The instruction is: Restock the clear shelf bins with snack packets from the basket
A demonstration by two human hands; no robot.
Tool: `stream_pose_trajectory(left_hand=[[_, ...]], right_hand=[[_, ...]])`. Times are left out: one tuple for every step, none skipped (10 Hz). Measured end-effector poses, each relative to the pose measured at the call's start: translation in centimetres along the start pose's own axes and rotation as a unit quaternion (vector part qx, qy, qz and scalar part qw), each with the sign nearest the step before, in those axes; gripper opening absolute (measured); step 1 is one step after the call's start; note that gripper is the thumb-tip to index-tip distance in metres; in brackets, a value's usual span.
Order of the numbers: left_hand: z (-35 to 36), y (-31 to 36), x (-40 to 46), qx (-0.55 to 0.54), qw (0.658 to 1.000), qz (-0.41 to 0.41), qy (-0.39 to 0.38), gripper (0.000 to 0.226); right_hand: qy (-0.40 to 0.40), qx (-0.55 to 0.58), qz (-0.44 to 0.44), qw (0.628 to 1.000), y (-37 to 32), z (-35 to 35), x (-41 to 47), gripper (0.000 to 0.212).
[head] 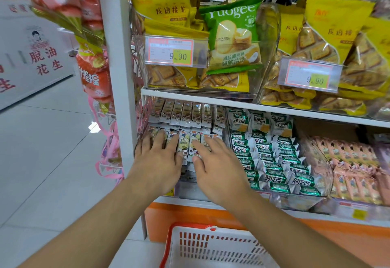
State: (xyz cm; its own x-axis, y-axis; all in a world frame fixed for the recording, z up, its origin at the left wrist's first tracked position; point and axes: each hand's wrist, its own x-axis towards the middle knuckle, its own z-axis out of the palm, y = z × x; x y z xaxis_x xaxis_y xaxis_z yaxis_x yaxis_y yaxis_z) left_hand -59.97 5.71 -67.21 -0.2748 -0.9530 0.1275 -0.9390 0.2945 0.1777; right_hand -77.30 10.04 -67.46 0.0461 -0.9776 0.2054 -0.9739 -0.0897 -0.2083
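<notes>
Slim snack packets (185,141) with cartoon figures fill the leftmost clear bin (190,191) on the lower shelf, in two rows. My left hand (160,160) lies flat on the front row, fingers straight and spread. My right hand (215,166) rests beside it on the same packets, fingers straight, thumb pointing left. Neither hand holds a packet. The white basket (211,246) with a red rim stands on the floor below the shelf; the part of it in view shows no packets.
Right of this bin are a clear bin of green-and-white packets (272,158) and one of pink packets (354,166). The upper shelf holds bins of yellow biscuit bags (166,5) and a green bag (234,35). A white shelf post (120,77) stands left, with hanging red snack bags (92,71).
</notes>
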Motion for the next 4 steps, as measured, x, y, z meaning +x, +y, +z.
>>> stream_pose_trajectory(left_hand=[[-0.2, 0.0, 0.0, -0.016, 1.000, -0.003, 0.001, 0.060], [-0.6, 0.1, 0.0, -0.024, 1.000, 0.007, 0.014, 0.058], [-0.8, 0.3, -0.1, -0.031, 0.999, 0.013, 0.027, 0.056], [-1.2, 0.5, -0.2, -0.039, 0.998, 0.016, 0.036, 0.055]], right_hand=[[0.001, 0.012, -0.003, 1.000, 0.2, -0.3, 0.2, 0.050], [0.002, 0.025, -0.004, 1.000, 0.5, -0.7, 0.0, 0.049], [0.017, 0.037, -0.007, 0.999, 0.8, -0.9, -0.2, 0.049], [0.036, 0.043, -0.015, 0.998, 0.9, -1.2, -0.4, 0.050]])
